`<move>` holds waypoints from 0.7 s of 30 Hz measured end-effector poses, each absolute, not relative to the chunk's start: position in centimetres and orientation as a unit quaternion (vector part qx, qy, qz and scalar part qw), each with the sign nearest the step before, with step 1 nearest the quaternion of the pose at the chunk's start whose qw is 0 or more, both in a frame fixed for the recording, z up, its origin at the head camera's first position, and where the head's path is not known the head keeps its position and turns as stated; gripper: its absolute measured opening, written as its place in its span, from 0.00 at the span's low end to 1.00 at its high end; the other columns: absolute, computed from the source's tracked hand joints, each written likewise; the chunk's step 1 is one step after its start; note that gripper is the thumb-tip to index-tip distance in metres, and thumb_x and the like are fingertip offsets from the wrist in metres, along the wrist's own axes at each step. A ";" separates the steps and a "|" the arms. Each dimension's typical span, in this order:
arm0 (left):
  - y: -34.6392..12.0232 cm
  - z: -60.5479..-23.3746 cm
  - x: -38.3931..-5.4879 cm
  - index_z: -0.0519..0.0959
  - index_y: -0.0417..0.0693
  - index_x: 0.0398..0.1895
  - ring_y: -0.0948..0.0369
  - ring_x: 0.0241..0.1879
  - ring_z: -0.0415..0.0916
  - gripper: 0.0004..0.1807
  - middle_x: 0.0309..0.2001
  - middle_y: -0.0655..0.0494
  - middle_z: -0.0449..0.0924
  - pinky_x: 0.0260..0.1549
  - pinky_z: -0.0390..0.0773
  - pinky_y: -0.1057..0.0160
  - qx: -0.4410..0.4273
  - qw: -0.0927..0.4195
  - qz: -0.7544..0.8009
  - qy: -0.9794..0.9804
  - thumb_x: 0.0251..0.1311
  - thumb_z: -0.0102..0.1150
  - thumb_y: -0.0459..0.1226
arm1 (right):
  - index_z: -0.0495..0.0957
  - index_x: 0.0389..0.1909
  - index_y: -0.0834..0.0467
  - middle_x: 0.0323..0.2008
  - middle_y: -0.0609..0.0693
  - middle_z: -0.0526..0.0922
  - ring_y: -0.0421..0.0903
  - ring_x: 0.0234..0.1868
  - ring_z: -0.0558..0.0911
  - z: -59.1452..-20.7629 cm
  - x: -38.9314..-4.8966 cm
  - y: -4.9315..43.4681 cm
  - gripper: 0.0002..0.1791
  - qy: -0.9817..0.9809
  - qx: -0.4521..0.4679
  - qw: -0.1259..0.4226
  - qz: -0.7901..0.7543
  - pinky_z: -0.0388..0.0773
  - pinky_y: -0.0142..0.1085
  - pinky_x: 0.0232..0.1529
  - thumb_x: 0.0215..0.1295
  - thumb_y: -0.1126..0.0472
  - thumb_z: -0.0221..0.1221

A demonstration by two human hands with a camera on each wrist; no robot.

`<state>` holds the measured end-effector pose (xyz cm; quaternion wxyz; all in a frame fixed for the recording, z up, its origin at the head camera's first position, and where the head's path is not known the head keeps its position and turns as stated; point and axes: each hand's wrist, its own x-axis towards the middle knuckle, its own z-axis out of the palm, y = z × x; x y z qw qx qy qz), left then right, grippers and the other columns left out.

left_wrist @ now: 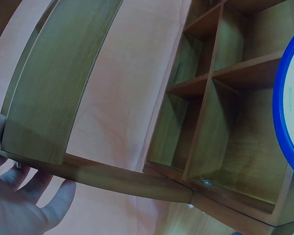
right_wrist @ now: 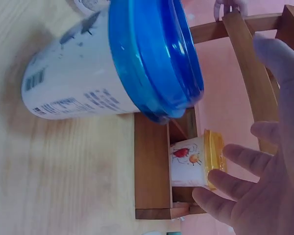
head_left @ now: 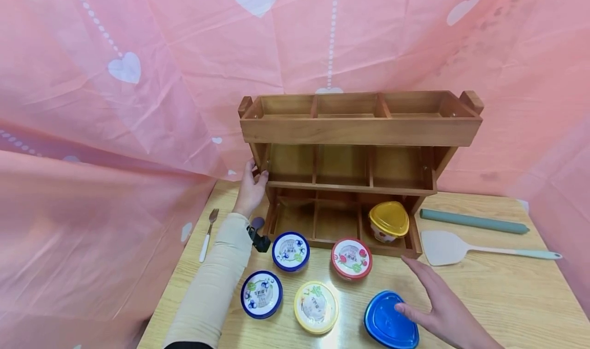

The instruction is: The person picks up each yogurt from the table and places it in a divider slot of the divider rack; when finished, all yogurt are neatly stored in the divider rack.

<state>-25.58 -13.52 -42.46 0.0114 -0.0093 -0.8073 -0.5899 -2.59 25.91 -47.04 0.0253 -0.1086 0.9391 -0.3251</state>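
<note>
Blue-lidded tub [head_left: 392,321] upright in front of the right end of a wooden rack [head_left: 359,131], beside our right hand [head_left: 442,308].
We see the tub's long axis standing vertical, on the thumb side of that hand, much the nearer of the two; its fingers are spread and grasp nothing. Our left hand [head_left: 251,192] grips the rack's left side. In the rack's bottom right compartment sits a yellow-lidded tub [head_left: 389,221]. Before the rack's left and middle, we find two blue-rimmed tubs [head_left: 261,294], a red-rimmed tub [head_left: 352,259] and a yellow-rimmed tub [head_left: 316,308]. All lids are on, so we cannot tell what is inside.
</note>
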 end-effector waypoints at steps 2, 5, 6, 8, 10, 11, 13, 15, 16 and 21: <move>-13.5 -42.5 -25.6 0.50 0.55 0.76 0.48 0.74 0.56 0.30 0.76 0.51 0.52 0.69 0.66 0.49 -0.010 0.011 -0.591 -0.807 0.75 0.45 0.41 | 0.56 0.75 0.55 0.67 0.64 0.67 0.68 0.64 0.68 -47.2 -2.2 25.8 0.51 0.936 -0.109 0.048 -0.330 0.71 0.71 0.50 0.55 0.40 0.69; -13.5 -42.4 -25.6 0.51 0.54 0.76 0.48 0.74 0.57 0.29 0.76 0.51 0.53 0.69 0.66 0.49 -0.011 0.014 -0.592 -0.806 0.75 0.45 0.40 | 0.55 0.75 0.54 0.67 0.64 0.66 0.68 0.64 0.69 -47.4 -1.7 25.6 0.51 0.935 -0.106 0.073 -0.332 0.73 0.70 0.50 0.55 0.39 0.68; -13.4 -42.4 -25.6 0.51 0.54 0.75 0.48 0.74 0.57 0.29 0.76 0.51 0.53 0.69 0.66 0.49 -0.010 0.014 -0.592 -0.806 0.75 0.45 0.40 | 0.55 0.75 0.53 0.67 0.63 0.67 0.68 0.64 0.69 -47.5 -1.5 25.6 0.52 0.935 -0.107 0.076 -0.331 0.73 0.70 0.50 0.55 0.38 0.68; -13.5 -42.4 -25.6 0.51 0.54 0.76 0.48 0.74 0.56 0.29 0.76 0.51 0.53 0.69 0.66 0.49 -0.011 0.015 -0.592 -0.805 0.75 0.45 0.40 | 0.55 0.75 0.53 0.67 0.63 0.67 0.68 0.64 0.69 -47.6 -1.2 25.5 0.52 0.936 -0.105 0.084 -0.326 0.73 0.70 0.50 0.54 0.37 0.68; -13.5 -42.4 -25.6 0.51 0.55 0.76 0.48 0.74 0.56 0.30 0.76 0.51 0.52 0.69 0.66 0.49 -0.011 0.016 -0.592 -0.805 0.75 0.45 0.40 | 0.55 0.74 0.53 0.67 0.63 0.67 0.67 0.64 0.70 -47.8 -1.0 25.3 0.53 0.937 -0.106 0.085 -0.323 0.73 0.70 0.50 0.53 0.36 0.68; -13.5 -42.4 -25.6 0.50 0.55 0.76 0.48 0.74 0.56 0.30 0.76 0.51 0.52 0.69 0.66 0.49 -0.011 0.015 -0.592 -0.806 0.75 0.45 0.40 | 0.55 0.74 0.53 0.67 0.63 0.67 0.68 0.64 0.70 -47.8 -0.9 25.3 0.54 0.937 -0.106 0.086 -0.322 0.73 0.70 0.51 0.52 0.35 0.68; -13.5 -42.4 -25.7 0.50 0.55 0.76 0.48 0.74 0.56 0.30 0.76 0.51 0.52 0.69 0.66 0.48 -0.013 0.016 -0.593 -0.805 0.75 0.45 0.39 | 0.54 0.75 0.53 0.68 0.63 0.66 0.68 0.64 0.69 -47.9 -0.8 25.2 0.54 0.937 -0.101 0.102 -0.320 0.73 0.70 0.51 0.52 0.34 0.67; -13.5 -42.4 -25.7 0.50 0.54 0.76 0.48 0.74 0.56 0.30 0.76 0.51 0.53 0.68 0.66 0.48 -0.014 0.018 -0.593 -0.805 0.75 0.45 0.39 | 0.53 0.75 0.54 0.69 0.64 0.65 0.69 0.65 0.68 -48.1 -0.8 25.2 0.55 0.934 -0.095 0.122 -0.323 0.73 0.70 0.51 0.52 0.34 0.67; -13.5 -42.4 -25.7 0.50 0.54 0.76 0.48 0.74 0.57 0.30 0.76 0.51 0.53 0.68 0.66 0.48 -0.015 0.018 -0.593 -0.805 0.75 0.45 0.39 | 0.52 0.75 0.54 0.69 0.64 0.64 0.70 0.65 0.67 -48.1 -0.8 25.2 0.56 0.930 -0.087 0.141 -0.327 0.73 0.70 0.51 0.52 0.34 0.67; -13.6 -42.6 -25.8 0.51 0.53 0.75 0.48 0.73 0.57 0.29 0.76 0.50 0.54 0.68 0.67 0.49 -0.014 0.017 -0.593 -0.805 0.75 0.45 0.39 | 0.48 0.76 0.54 0.72 0.66 0.58 0.74 0.68 0.62 -48.7 -0.8 25.0 0.60 0.909 -0.043 0.224 -0.348 0.73 0.70 0.52 0.49 0.35 0.69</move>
